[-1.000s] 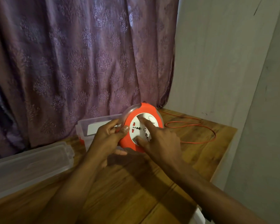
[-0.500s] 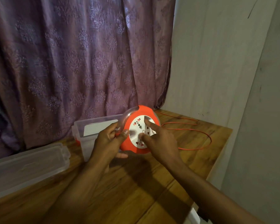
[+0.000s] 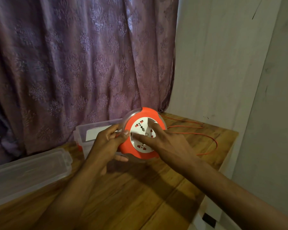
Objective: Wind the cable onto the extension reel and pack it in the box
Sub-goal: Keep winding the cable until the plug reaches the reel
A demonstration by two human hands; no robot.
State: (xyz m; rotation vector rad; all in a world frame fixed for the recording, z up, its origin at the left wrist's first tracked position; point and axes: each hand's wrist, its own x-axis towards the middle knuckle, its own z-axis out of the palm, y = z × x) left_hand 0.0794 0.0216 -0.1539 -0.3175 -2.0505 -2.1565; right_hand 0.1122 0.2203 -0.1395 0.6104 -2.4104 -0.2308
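Observation:
An orange extension reel [image 3: 140,151] with a white socket face stands tilted above the wooden table [image 3: 140,196]. My left hand [image 3: 106,141] grips its left rim, thumb on the orange edge. My right hand [image 3: 166,140] lies on the white face with straight fingers spread across the sockets. A thin orange cable [image 3: 206,135] runs loose in loops over the table to the right of the reel. Behind the reel sits a clear plastic box [image 3: 83,135], open at the top.
The box's clear lid [image 3: 28,170] lies on the table at the left. A patterned purple curtain [image 3: 81,63] hangs behind. White walls [image 3: 223,63] close in on the right, beyond the table's right edge.
The white socket face has turned under my right hand's fingers, which shifted around it. My left hand keeps its hold on the rim. The cable loops on the table have shifted slightly.

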